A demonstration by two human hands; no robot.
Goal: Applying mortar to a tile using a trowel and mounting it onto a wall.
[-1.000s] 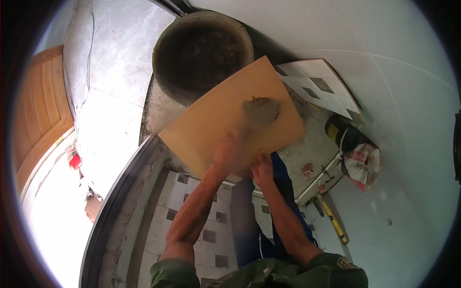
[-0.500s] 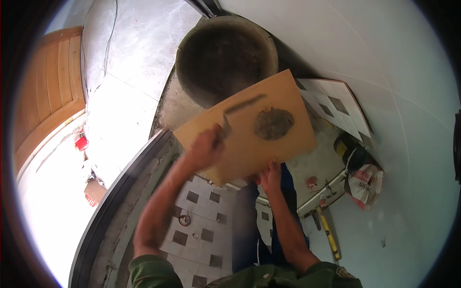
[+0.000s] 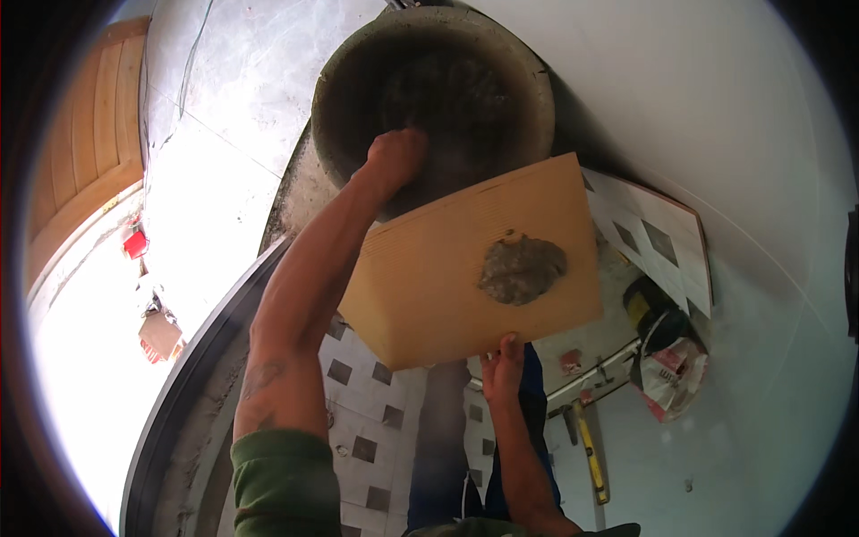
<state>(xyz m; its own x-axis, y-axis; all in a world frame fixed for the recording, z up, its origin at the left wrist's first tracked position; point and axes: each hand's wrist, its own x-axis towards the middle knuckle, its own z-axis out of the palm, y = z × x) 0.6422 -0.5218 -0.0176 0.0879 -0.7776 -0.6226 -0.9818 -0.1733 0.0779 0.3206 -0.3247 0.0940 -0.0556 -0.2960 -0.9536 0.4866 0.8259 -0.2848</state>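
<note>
My right hand [image 3: 504,369] grips the near edge of a large tan tile [image 3: 420,286], its thumb on the upper face and its fingers partly hidden beneath. The tile is tilted, its ribbed back facing up. A lump of wet grey mortar [image 3: 523,270] sits on its right half. Past the tile's far left edge, my left hand [image 3: 397,154] reaches into a round, dark tub [image 3: 333,116]. That hand is closed around a trowel; the blade is lost in the dark tub, though it showed half a second ago.
A white tile with dark squares [image 3: 658,237] leans by the right wall. Near it are a black bucket [image 3: 662,324], a torn bag [image 3: 673,376], a hammer [image 3: 570,424] and a yellow level [image 3: 591,456]. A dark frame [image 3: 192,376] curves along the left.
My left hand has moved with the trowel from above the tile forward into the tub. The smeared streak of mortar beside the lump no longer shows. The tile has shifted slightly right and nearer.
</note>
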